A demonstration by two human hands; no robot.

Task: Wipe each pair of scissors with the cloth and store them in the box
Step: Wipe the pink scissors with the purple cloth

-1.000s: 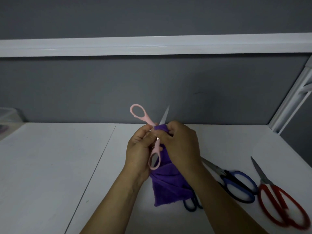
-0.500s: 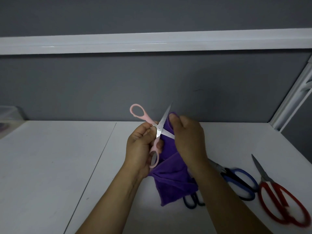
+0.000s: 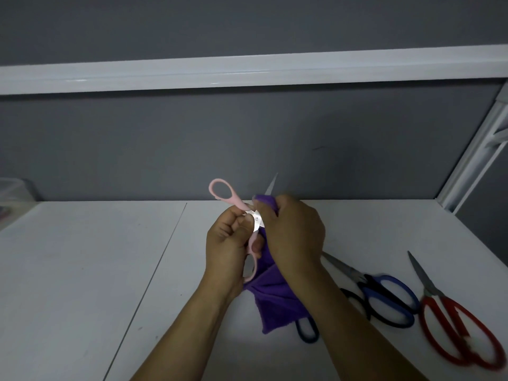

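The wiping step is in hand: at the centre of the frame the left hand (image 3: 229, 243) is closed around the pivot and lower loop of the pink-handled scissors (image 3: 248, 215), which are held open and raised above the white table (image 3: 82, 270), while the right hand (image 3: 294, 235) pinches the purple cloth (image 3: 277, 301) around one blade — the other blade's tip pokes up just above the cloth. The rest of the cloth hangs down between the wrists. Compared with half a second ago, the right hand has slid back down the blade toward the pivot, so less bare steel shows there now. Next, I'd judge, the cloth needs drawing outward along the blade again, fingers kept behind the edge, before the pair is closed. Waiting at lower right are the blue-handled scissors (image 3: 384, 301), the red-handled scissors (image 3: 456, 331) and a dark loop half hidden under the cloth. A translucent container (image 3: 11, 192) at the far left edge may be the box — too little shows to say.
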